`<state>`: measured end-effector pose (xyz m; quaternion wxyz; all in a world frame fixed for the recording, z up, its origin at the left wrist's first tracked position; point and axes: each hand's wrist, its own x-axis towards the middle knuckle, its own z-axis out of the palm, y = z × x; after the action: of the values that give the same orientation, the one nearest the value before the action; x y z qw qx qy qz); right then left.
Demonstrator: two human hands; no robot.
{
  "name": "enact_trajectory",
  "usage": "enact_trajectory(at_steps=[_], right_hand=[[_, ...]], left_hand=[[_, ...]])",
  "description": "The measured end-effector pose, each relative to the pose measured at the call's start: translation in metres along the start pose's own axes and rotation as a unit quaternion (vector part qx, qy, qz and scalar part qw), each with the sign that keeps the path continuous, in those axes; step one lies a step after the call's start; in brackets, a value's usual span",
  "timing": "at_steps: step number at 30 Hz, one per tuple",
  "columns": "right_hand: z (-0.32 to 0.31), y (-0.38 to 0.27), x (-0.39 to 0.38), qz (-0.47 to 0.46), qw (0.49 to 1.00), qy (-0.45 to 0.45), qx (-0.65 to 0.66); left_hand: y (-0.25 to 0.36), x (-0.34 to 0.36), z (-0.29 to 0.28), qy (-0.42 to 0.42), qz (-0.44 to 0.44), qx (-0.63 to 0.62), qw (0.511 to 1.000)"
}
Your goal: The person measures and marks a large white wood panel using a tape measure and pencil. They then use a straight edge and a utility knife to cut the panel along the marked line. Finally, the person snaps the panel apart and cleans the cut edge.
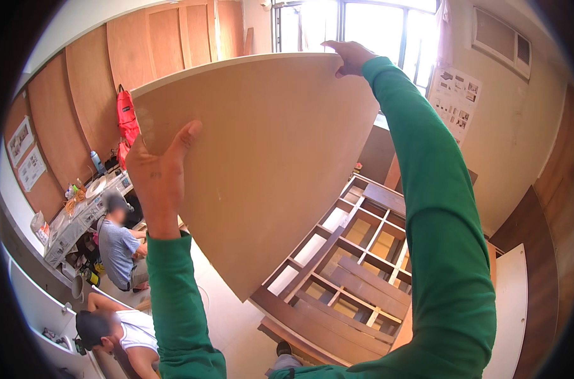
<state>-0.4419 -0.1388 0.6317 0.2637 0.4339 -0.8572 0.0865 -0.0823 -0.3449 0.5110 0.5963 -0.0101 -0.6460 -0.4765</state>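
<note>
A large tan wooden board (255, 158) with a pale edge is held up in front of me, tilted. My left hand (160, 170) grips its left edge, the thumb lying on the near face and the fingers hidden behind. At the board's upper right corner, my right hand (353, 58) is closed over the edge with the thumb on the near side. Green sleeves cover both my forearms. Below the board's right side lies a slatted wooden frame (328, 290), divided into a grid, with several dark brown strips lying across it.
Two people, one in a grey shirt (117, 243) and one in a white top (135, 331), are low at the left. Behind them stands a cluttered workbench (78, 224). A white panel (511, 297) leans at the right. Windows (375, 28) are at the back.
</note>
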Motion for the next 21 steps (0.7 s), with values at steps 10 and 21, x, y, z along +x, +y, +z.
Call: enact_trajectory(at_steps=[10, 21], right_hand=[[0.025, -0.002, 0.064, -0.015, 0.999, -0.029, -0.027], [0.035, -0.005, 0.071, 0.041, 0.998, -0.04, 0.034]], left_hand=[[-0.027, 0.031, -0.019, -0.003, -0.018, -0.031, 0.999], [-0.021, 0.066, -0.028, -0.034, 0.047, 0.016, 0.998]])
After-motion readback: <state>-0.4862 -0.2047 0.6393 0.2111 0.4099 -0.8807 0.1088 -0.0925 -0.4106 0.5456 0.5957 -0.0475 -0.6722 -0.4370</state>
